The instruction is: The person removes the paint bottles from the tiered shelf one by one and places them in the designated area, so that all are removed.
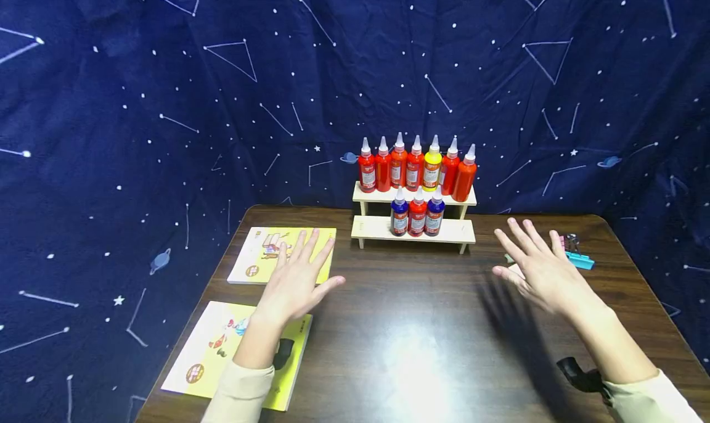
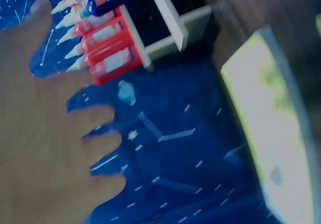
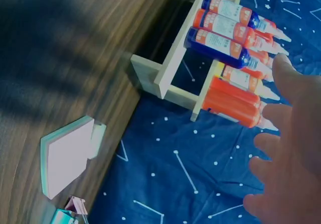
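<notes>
My left hand [image 1: 294, 284] hovers with spread fingers over two yellow-and-white books at the left; the far book [image 1: 249, 256] lies partly behind it, the near book [image 1: 222, 336] under the forearm. On the other side my right hand [image 1: 546, 272] is also spread, held above the table and partly hiding a pad of sticky notes [image 3: 67, 156]. Neither hand holds anything. Between them, further back, stands a two-step wooden rack [image 1: 371, 227]. Its upper step bears several red bottles [image 1: 368, 171] and a yellow bottle [image 1: 432, 167]; its lower step bears two blue bottles [image 1: 399, 217] and a red one [image 1: 417, 216].
Beside the right hand lie a turquoise binder clip [image 1: 580, 261] and smaller clips [image 1: 571, 243]. A dark blue curtain [image 1: 166, 102] with star patterns hangs behind the brown wooden table [image 1: 366, 324]. Black wrist straps [image 1: 579, 373] show at both wrists.
</notes>
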The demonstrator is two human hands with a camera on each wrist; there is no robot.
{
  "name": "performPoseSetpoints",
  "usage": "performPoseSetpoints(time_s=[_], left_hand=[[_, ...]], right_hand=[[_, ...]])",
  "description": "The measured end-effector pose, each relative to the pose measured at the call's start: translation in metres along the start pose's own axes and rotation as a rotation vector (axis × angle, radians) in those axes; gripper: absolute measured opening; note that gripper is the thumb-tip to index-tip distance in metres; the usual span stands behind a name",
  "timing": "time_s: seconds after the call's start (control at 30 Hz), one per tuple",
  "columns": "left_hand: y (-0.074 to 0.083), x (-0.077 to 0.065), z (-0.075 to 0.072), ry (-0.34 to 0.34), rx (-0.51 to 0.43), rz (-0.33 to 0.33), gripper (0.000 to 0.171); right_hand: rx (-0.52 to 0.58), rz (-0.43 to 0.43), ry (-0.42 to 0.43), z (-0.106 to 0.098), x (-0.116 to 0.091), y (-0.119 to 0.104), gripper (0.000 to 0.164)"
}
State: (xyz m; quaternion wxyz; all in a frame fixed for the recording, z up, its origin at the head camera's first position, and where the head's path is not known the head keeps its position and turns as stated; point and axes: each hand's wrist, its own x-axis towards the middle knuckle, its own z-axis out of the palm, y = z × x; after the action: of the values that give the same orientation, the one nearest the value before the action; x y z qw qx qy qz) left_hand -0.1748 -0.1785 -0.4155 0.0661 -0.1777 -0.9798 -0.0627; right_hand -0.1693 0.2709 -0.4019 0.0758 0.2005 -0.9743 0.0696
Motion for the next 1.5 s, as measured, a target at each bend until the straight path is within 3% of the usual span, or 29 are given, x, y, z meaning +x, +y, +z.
performPoseSetpoints(time_s=[0.07, 0.13, 0.3, 0.47, 0.57, 0.7, 0.93, 1.07, 1.33, 1.5], left_hand=[[-0.003, 0.005, 0.004, 0.017, -0.080, -0.020, 0.076], [-0.005, 0.013, 0.011, 0.035, -0.219, -0.069, 0.073], [-0.009, 0.046, 0.035, 0.046, -0.689, -0.230, 0.063], [-0.008, 0.077, 0.057, -0.110, -1.278, -0.491, 0.065], [-0.009, 0.091, 0.066, -0.165, -1.479, -0.641, 0.068], [-0.011, 0.105, 0.076, -0.163, -1.517, -0.700, 0.065], [-0.011, 0.123, 0.091, -0.037, -1.636, -0.761, 0.044], [-0.004, 0.131, 0.099, -0.034, -1.694, -0.782, 0.040], [-0.002, 0.136, 0.103, 0.078, -1.722, -0.873, 0.036], [-0.002, 0.139, 0.104, 0.082, -1.714, -0.902, 0.034]], right_hand=[[0.045, -0.004, 0.010, -0.001, 0.006, 0.001, 0.069], [0.115, -0.016, 0.029, 0.001, 0.014, 0.001, 0.068], [0.350, -0.008, 0.100, 0.015, 0.045, 0.000, 0.066], [0.582, 0.070, 0.159, 0.039, 0.083, -0.009, 0.061], [0.685, 0.122, 0.177, 0.052, 0.101, -0.017, 0.061], [0.766, 0.182, 0.216, 0.063, 0.118, -0.027, 0.063], [0.823, 0.216, 0.229, 0.072, 0.139, -0.038, 0.064], [0.829, 0.243, 0.238, 0.075, 0.141, -0.038, 0.059], [0.859, 0.265, 0.216, 0.082, 0.145, -0.040, 0.053], [0.863, 0.260, 0.246, 0.086, 0.145, -0.039, 0.052]])
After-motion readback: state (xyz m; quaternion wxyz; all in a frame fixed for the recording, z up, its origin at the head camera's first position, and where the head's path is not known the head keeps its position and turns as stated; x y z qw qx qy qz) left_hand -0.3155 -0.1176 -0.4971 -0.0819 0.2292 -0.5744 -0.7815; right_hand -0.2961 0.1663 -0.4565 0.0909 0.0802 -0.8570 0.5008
